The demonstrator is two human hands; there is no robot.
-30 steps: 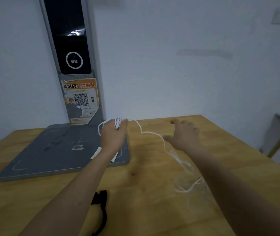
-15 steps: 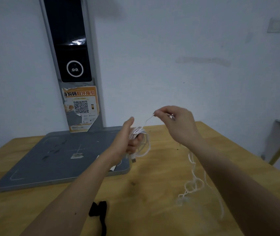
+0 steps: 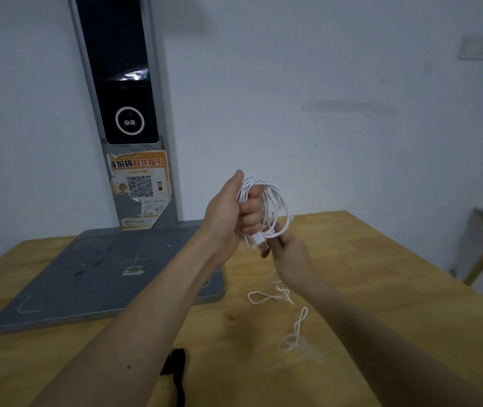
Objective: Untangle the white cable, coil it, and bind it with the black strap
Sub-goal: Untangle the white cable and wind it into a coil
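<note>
White cable — left hand grips coil | tail blurred | black strap half-hidden

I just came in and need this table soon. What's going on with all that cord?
A person is winding a white cable into a coil. The left hand grips the bundle of loops above the wooden table, with a USB plug hanging below it. The right hand holds the strand just under the coil. A loose, looped length lies on the table. The black strap lies untouched near the front edge, so binding has not begun.
</note>
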